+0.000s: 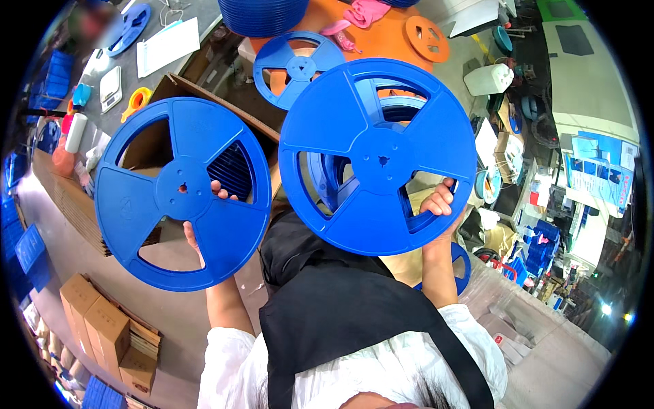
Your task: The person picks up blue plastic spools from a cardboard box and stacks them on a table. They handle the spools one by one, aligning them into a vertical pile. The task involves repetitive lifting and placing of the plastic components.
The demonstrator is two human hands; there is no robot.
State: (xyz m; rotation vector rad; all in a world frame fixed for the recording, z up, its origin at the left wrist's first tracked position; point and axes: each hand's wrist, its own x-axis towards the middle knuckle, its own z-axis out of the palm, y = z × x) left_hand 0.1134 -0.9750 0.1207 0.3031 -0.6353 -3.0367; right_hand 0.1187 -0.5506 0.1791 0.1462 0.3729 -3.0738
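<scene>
A large blue plastic reel (126,204) is up in front of me on the left, its face toward me. My left hand (222,191) grips it from behind, with fingertips and thumb showing through its cut-outs. On the right, a second blue reel (323,126) is held up by my right hand (438,202), whose fingers curl through a lower-right opening over the rim. Most of each hand is hidden behind its reel. The two reels are apart, with a narrow gap between. Beyond the left reel, an open cardboard box (184,83) holds several dark blue reels.
Another blue reel (300,67) lies beyond, near an orange surface (320,17) with a blue reel stack (262,17) and pink cloth (368,12). A grey table at the left carries a scale (111,88) and yellow tape (138,101). Cardboard boxes (95,320) stand lower left.
</scene>
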